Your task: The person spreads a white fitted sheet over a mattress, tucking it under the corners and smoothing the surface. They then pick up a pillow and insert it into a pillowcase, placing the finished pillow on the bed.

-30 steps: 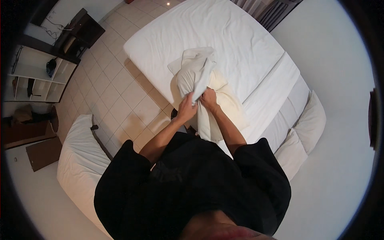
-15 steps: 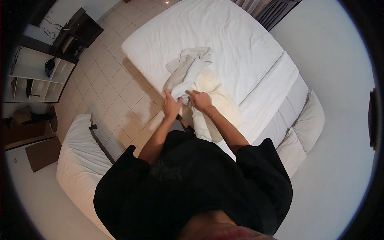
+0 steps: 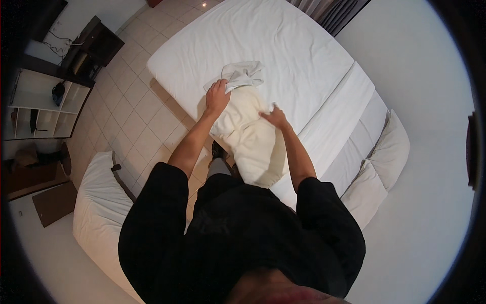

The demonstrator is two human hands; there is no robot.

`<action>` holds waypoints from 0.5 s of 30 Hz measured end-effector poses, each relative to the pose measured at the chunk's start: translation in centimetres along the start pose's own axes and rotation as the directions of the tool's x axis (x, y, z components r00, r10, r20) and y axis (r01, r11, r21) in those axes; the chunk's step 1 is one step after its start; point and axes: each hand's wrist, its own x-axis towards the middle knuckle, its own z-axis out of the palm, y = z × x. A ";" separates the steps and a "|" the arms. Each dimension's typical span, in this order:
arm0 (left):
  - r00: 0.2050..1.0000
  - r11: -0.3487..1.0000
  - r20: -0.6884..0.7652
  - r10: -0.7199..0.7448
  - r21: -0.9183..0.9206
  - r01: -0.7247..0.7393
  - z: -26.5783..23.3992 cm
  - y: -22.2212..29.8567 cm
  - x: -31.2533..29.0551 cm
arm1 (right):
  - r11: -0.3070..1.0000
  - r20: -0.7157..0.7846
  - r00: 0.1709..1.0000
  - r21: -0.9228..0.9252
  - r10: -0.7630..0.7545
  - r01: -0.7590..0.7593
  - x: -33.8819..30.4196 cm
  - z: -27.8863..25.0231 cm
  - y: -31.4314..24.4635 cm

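Observation:
A cream pillow (image 3: 248, 134), soft and creased, lies on the near edge of the white bed. Bunched at its far end is a thin grey-white cloth (image 3: 244, 74), which looks like a pillowcase. My left hand (image 3: 217, 99) is at the pillow's far left corner, fingers curled over the cloth's edge. At the pillow's right side is my right hand (image 3: 275, 117), thumb and forefinger apart, the thumb touching the cream fabric. Its other fingers are partly hidden.
The bed (image 3: 298, 55) has a wrinkled white sheet, with two pillows (image 3: 390, 139) at the right by the wall. A second white bed (image 3: 98, 202) stands at lower left. Tiled floor (image 3: 136, 109) lies between the beds. Open shelves (image 3: 48, 121) line the left wall.
My left hand has moved farther forward; my right hand has moved right. The grey-white cloth is now bunched at the far end, and much more of the cream pillow shows, spread flatter.

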 end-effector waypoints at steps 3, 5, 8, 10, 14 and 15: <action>1.000 1.000 -0.030 -0.009 0.011 0.009 1.5 1.2 1.5 | 0.977 0.152 0.970 0.122 -0.192 0.174 -2.5 1.3 -0.7; 0.986 0.993 0.147 -0.082 0.102 0.067 2.5 1.6 1.9 | 0.964 0.135 0.970 0.204 -0.203 0.173 -5.1 1.4 -2.9; 0.962 0.984 0.251 -0.108 0.165 0.067 3.6 1.2 2.9 | 0.927 0.023 0.936 0.149 -0.351 0.344 -8.0 0.8 -6.4; 0.960 0.992 0.277 -0.047 0.123 0.013 4.2 1.0 3.9 | 0.922 -0.043 0.928 0.104 -0.371 0.373 -9.0 0.5 -7.6; 0.954 0.985 0.257 0.153 -0.116 -0.127 5.2 4.1 4.4 | 0.921 -0.046 0.921 0.029 -0.388 0.389 -8.2 1.1 -7.5; 0.947 0.971 0.259 0.189 -0.190 -0.142 5.5 5.9 4.0 | 0.911 -0.028 0.910 0.015 -0.413 0.413 -7.8 1.5 -7.2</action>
